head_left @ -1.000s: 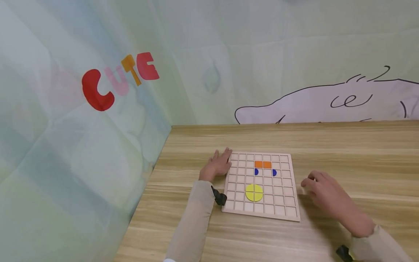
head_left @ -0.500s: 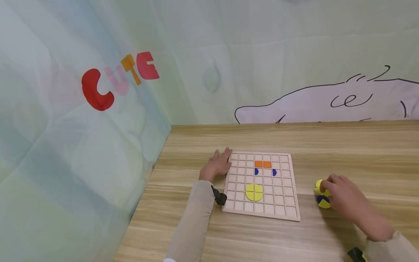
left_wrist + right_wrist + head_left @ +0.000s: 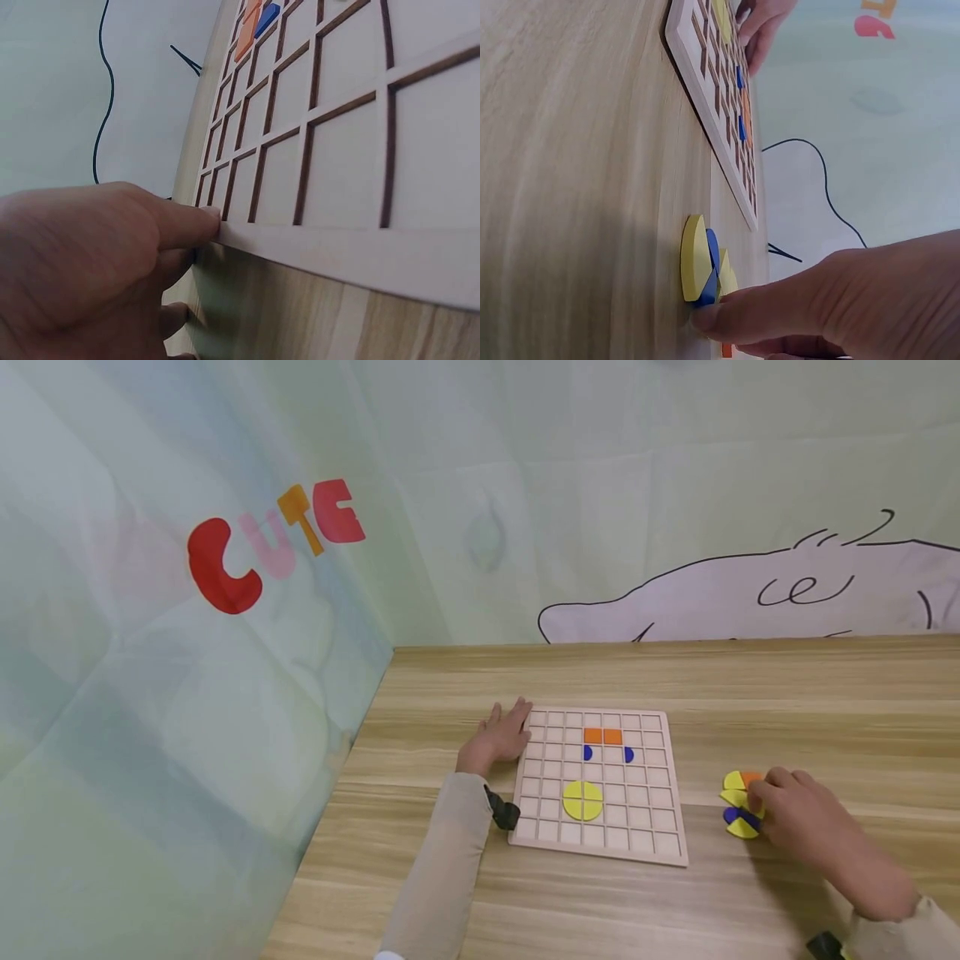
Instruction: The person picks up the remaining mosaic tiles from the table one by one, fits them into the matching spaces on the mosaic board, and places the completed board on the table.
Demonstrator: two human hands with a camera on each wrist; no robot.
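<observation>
A square wooden grid board (image 3: 627, 839) lies on the table. My left hand (image 3: 495, 743) rests at its left edge with fingers spread; in the left wrist view, the thumb (image 3: 196, 225) touches the frame. On the board are two orange squares (image 3: 593, 736), two blue half-circles (image 3: 587, 752) and a disc of yellow quarter pieces (image 3: 573, 811). Right of the board, my right hand (image 3: 806, 818) reaches with bent fingers over a cluster of yellow pieces (image 3: 733, 780), blue pieces (image 3: 731, 816) and an orange piece (image 3: 751, 777). Its thumb (image 3: 720, 319) touches the cluster; whether it pinches a piece is hidden.
The wood-grain table (image 3: 600, 910) meets a printed cloth backdrop (image 3: 465, 485) along its back and left edges. A strip of bare tabletop separates the board from the loose pieces.
My right hand has moved right, away from the board's right side, to the loose pieces, which have come into view. The left hand and the board have stayed put.
</observation>
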